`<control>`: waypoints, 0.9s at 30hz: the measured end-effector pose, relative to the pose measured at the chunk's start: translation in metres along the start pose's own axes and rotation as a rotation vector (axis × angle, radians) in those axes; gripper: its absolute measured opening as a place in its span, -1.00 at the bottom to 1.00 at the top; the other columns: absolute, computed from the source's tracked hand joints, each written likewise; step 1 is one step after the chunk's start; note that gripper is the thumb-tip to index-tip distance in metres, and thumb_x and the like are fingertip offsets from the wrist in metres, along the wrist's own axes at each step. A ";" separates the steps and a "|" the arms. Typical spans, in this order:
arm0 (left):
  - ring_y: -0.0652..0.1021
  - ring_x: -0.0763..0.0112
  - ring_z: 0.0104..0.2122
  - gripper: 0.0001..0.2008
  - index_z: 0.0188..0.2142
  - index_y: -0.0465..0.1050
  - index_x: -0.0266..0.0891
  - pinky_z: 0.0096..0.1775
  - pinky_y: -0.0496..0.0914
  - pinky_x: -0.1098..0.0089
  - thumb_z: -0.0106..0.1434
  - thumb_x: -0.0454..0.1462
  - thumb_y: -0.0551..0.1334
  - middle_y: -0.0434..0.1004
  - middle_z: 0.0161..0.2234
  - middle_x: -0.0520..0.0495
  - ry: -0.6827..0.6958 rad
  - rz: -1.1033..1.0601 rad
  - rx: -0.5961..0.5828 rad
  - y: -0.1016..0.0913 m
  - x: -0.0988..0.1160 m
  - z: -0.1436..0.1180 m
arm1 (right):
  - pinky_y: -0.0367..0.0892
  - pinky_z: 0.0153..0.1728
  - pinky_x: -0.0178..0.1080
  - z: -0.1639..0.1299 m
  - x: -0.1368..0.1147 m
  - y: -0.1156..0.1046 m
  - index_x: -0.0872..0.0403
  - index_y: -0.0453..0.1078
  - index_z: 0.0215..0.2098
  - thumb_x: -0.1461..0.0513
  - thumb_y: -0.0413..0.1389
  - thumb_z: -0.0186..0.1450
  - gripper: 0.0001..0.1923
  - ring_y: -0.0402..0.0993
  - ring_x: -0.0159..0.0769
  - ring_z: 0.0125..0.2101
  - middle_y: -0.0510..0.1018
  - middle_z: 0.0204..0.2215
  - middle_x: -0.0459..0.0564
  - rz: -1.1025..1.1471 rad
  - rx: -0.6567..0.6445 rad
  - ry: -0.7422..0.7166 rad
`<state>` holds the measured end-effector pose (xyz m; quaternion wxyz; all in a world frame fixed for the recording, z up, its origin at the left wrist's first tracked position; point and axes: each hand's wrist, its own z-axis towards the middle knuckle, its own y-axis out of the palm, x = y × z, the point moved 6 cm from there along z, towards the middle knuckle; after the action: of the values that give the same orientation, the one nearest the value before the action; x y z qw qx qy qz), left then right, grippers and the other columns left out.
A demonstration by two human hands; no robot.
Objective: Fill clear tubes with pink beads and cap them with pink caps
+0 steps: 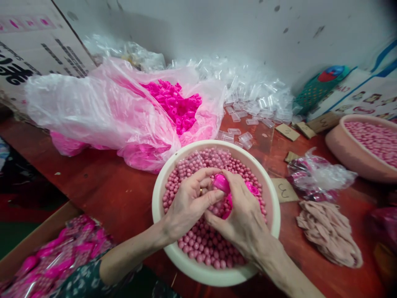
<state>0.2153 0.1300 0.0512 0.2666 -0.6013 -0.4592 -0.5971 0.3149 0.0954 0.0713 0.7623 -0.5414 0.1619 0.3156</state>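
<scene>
Both my hands are together over a cream basin [269,215] full of round pink beads [211,248]. Between them is a bright pink plastic cap [221,183] on what looks like a clear tube with beads inside, mostly covered by fingers. My left hand [189,203] pinches it from the left with thumb and fingertips. From the right, my right hand [242,207] curls round the same piece. Another bright pink plastic part [252,188] shows just beyond the right hand. A clear, bead-filled piece [198,160] lies on the beads behind the hands.
A plastic bag [102,109] of pink caps [176,103] lies behind left, beside piled clear tubes [257,91]. To the right are a crumpled cloth [330,234], a small bag [316,176], cardboard tags [283,190] and another bead basin [335,140]. Packed pink items [62,256] fill a box lower left.
</scene>
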 end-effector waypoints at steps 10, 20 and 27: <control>0.46 0.48 -0.49 -0.71 -0.04 0.39 -0.24 -0.42 0.37 0.50 0.23 -0.29 0.20 0.43 -0.51 0.04 0.053 0.168 -0.027 -0.004 0.003 -0.011 | 0.34 -0.49 -0.19 -0.003 -0.017 -0.002 0.09 0.18 -0.35 0.18 0.14 0.12 -0.77 0.34 -0.22 -0.47 0.37 -0.47 -0.01 -0.085 0.080 -0.105; 0.53 0.47 -0.43 -0.65 -0.07 0.38 -0.14 -0.38 0.47 0.49 0.13 -0.30 0.30 0.55 -0.27 0.05 0.259 0.262 0.772 -0.072 0.032 -0.061 | 0.38 -0.11 -0.07 0.006 0.013 -0.031 0.18 0.07 0.19 0.00 0.16 0.17 -0.26 0.38 -0.08 -0.05 0.41 -0.04 0.18 -0.048 -0.049 -0.033; 0.54 0.27 -0.32 -0.66 -0.03 0.34 -0.21 -0.22 0.48 0.25 0.21 -0.18 0.18 0.51 -0.32 0.00 0.105 0.844 0.984 -0.190 -0.020 -0.089 | 0.42 -0.34 -0.13 0.009 0.073 -0.033 0.04 0.37 -0.14 0.16 0.10 0.26 -0.78 0.46 -0.18 -0.33 0.47 -0.31 0.03 -0.238 0.001 -0.048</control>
<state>0.0106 0.1310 0.0014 0.7446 -0.5077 -0.3898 -0.1895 0.3900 0.1186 0.0555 0.7983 -0.5486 0.0786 0.2356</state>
